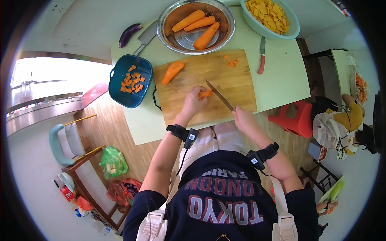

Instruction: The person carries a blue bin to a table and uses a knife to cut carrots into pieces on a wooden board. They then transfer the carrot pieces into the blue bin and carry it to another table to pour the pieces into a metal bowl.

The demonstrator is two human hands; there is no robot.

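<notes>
My left hand [194,100] is closed around a short piece of carrot [205,94] on the wooden cutting board [185,106]. In my right hand [243,117] is the handle of a kitchen knife [220,95], its blade slanting up and left, right beside the carrot piece. A larger peeled carrot piece [173,72] lies at the board's upper left. Small carrot scraps [232,62] are near its upper right. Left of the board stands a blue basin [116,89] with diced carrot [132,81] in it.
Behind the board, a metal colander [161,36] holds three carrots; a pale bowl [295,30] holds yellow slices. A cleaver [148,34], an eggplant [129,34] and a red-handled knife [262,56] lie on the table [281,84]. Another person [335,124] is at right beside a red stool [295,119].
</notes>
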